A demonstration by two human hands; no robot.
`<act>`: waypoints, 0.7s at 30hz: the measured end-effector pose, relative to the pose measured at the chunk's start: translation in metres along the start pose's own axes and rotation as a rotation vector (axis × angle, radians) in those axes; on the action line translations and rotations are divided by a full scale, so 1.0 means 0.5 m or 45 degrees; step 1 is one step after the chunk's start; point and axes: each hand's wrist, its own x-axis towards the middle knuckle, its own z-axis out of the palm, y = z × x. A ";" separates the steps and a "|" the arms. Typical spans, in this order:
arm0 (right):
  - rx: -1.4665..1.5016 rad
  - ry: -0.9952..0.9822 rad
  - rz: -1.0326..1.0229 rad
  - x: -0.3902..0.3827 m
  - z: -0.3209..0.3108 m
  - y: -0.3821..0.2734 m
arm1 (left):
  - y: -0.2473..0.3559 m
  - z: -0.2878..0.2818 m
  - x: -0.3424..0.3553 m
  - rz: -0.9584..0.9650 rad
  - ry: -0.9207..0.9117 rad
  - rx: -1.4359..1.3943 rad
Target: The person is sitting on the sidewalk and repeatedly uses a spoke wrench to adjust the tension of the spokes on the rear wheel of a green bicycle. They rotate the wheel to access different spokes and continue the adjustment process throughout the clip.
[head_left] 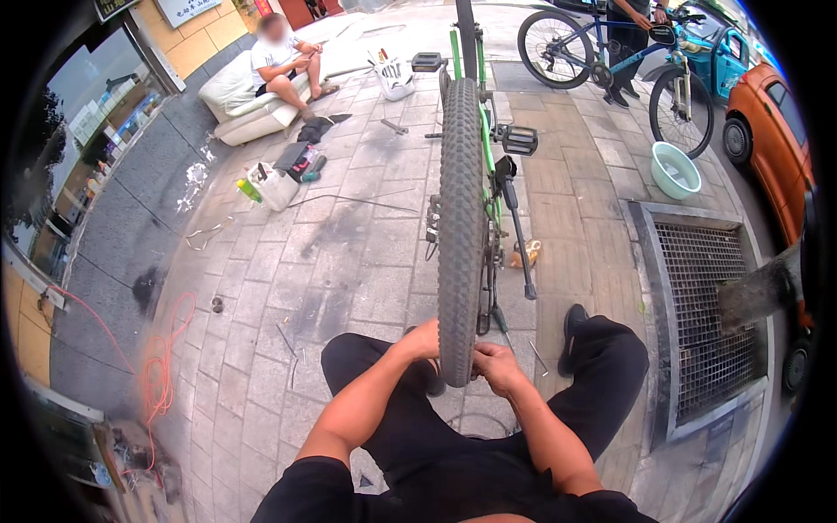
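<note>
Surface: pale stone paving (366,288), laid in rectangular slabs and darkly stained at centre left; a browner strip ran down right of centre.

Principal item: a bicycle with a green frame (486,131), at the centre of the frame, its knobbly black tyre (460,227) pointing down between the wearer's knees.

Hands: the left hand (425,338) lay at the tyre's left side, its fingers mostly hidden, so we could not tell its grip. The right hand (499,366) was at the tyre's lower right side, fingers curled and bunched; we could not tell whether they pinched anything.

Upper left: a window (83,122) above a grey wall (113,253), and a cream sofa (228,98) on which we saw a seated person (283,63). Near it, a dark toolbox (296,162) and a white container (275,189).

Upper centre: a white bucket (396,85) of tools.

Lower left: a coiled orange hose (159,397).

Right: a metal grating (706,261) set in the ground, crossed by a trunk (758,292); above it, a pale green basin (666,185).

Upper right: a blue bicycle (636,59) with a person standing behind, and an orange car (767,131).
</note>
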 end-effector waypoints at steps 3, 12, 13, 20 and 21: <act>0.006 -0.037 0.003 0.001 0.000 0.002 | -0.014 0.004 -0.006 -0.016 -0.021 -0.026; 0.103 -0.040 0.015 0.013 -0.009 0.018 | -0.025 0.028 -0.006 -0.174 0.103 -0.386; 0.112 -0.044 0.017 0.014 -0.009 0.020 | -0.025 0.032 -0.004 -0.275 0.099 -0.530; 0.211 -0.077 0.043 0.032 -0.020 0.046 | -0.093 0.078 0.030 -0.331 0.154 -0.220; 0.218 -0.115 0.048 0.038 -0.018 0.050 | -0.156 0.094 0.035 -0.239 0.233 0.074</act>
